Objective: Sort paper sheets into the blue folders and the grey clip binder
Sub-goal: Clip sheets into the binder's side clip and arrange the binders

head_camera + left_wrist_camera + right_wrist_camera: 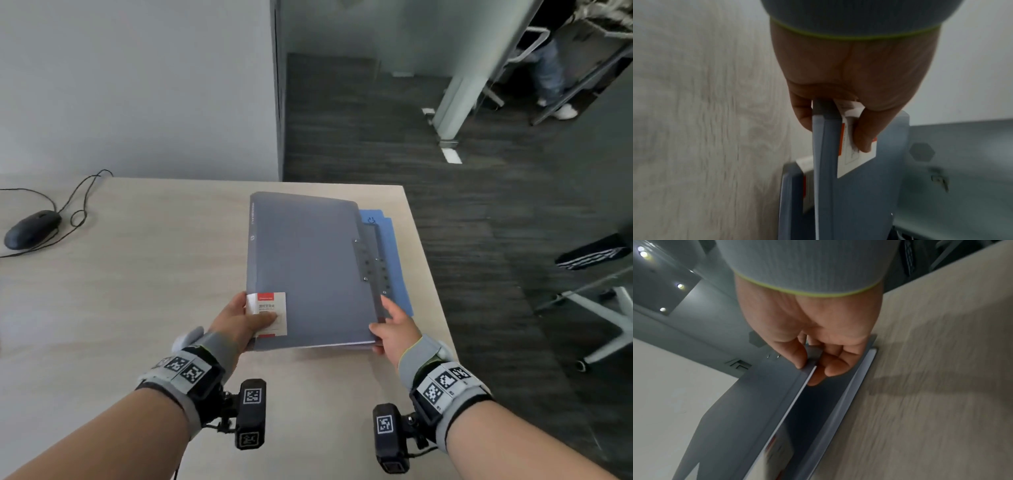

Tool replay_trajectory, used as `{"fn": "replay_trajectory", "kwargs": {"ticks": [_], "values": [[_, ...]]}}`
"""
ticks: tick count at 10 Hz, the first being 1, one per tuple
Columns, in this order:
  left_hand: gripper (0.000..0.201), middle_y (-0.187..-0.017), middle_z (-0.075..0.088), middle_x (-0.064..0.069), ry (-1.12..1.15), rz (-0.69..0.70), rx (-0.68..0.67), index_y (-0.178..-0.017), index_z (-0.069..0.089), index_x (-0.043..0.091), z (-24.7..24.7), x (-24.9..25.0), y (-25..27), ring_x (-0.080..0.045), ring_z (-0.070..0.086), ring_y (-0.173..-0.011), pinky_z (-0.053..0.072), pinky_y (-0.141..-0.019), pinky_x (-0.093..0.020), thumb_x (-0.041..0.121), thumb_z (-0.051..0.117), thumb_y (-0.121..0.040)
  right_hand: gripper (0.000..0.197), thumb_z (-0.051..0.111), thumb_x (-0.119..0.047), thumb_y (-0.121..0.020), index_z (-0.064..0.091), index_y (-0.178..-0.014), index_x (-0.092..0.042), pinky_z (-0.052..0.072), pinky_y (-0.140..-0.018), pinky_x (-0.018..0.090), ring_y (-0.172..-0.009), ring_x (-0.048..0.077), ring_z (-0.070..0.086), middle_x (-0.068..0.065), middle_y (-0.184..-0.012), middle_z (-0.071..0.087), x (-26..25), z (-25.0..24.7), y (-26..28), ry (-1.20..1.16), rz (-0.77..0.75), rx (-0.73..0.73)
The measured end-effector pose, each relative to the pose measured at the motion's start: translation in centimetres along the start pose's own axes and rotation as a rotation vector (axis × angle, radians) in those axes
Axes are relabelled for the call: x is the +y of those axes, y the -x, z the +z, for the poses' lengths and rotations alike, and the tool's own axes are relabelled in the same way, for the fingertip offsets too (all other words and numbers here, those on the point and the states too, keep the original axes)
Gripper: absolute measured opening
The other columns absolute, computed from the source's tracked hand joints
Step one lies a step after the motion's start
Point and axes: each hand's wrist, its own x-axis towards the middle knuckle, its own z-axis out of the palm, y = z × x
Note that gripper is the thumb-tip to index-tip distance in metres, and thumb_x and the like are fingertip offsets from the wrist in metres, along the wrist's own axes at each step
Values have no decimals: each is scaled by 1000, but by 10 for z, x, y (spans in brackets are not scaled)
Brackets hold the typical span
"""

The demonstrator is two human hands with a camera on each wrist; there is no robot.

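Both hands grasp the grey clip binder (308, 270) at its near corners: left hand (245, 320) pinches the labelled corner, thumb on the white sticker (270, 313); right hand (394, 329) pinches the opposite corner, fingers under. Binder sits toward the desk's (137, 291) far right corner, over the blue folders (394, 260). Best move, I'd say: lift evenly, keep it closed, don't drag the folders. Sheets barely visible, only a thin white edge. Folder count unclear, clip hardware blurred.

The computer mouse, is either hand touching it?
No. The computer mouse lies far left; both hands hold the grey binder.
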Motion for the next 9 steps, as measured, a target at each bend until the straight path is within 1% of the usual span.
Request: {"fn": "replay_trajectory", "kwargs": {"ticks": [1,2,3,4,5,6,7,8,9], "values": [[35,-100,73,-10,-128,29,37,-108,61,18,39,-1,-8,-29,72,-88,60,-79,-47,4,76,-79,71,53,4,-91,32,-150,-30,44,-44,20,-71,14,57,17,-142,50,13,-32,-17,38,10,20],[41,-98,73,-6,-257,57,127,-102,61,26,58,-6,-19,-29,72,-87,60,-81,-48,22,81,-66,71,55,4,-91,31,-151,-27,48,-61,26,-97,26,62,15,-146,46,19,-47,-27,94,12,21],[44,-102,74,-7,-355,66,159,-111,62,26,67,-15,-31,-29,72,-88,59,-83,-48,25,76,-69,61,53,4,-92,38,-148,-17,48,-79,30,-102,24,59,14,-139,53,16,-55,-29,207,-9,25],[54,-110,71,-8,-418,30,199,-132,53,20,75,-14,-29,-27,70,-91,59,-72,-34,15,73,-82,54,56,-1,-89,47,-141,-12,40,-79,25,-91,18,53,4,-111,59,19,-57,-35,358,-43,55],[57,-113,69,-7,-454,-2,199,-140,46,19,79,-15,-26,-24,69,-85,49,-54,-19,14,68,-88,54,61,-7,-86,52,-139,-10,44,-78,28,-86,21,53,6,-102,53,25,-57,-41,415,-39,91],[54,-112,68,-4,-495,-3,190,-139,47,18,80,-14,-25,-18,66,-80,47,-56,-19,16,67,-89,52,61,-12,-88,51,-139,-12,38,-79,23,-90,19,54,10,-116,58,23,-62,-40,414,-30,66],[64,-133,60,-4,-513,-8,187,-147,38,18,76,-14,-26,-22,63,-97,50,-75,-28,19,66,-90,48,60,-15,-89,53,-137,-15,37,-81,23,-94,17,54,8,-124,58,24,-64,-39,388,-42,70],[64,-144,51,-3,-520,-11,194,-149,35,20,66,-6,-13,-26,58,-117,46,-85,-32,22,64,-92,39,57,-17,-87,60,-126,-21,38,-83,25,-97,15,55,3,-125,58,16,-63,-29,383,-105,140],[54,-138,57,-5,-547,27,194,-142,46,18,56,-1,-7,-24,57,-118,42,-90,-31,23,63,-91,29,54,-16,-88,66,-113,-25,44,-78,26,-93,15,60,0,-122,58,3,-58,-20,350,-185,201]]}}
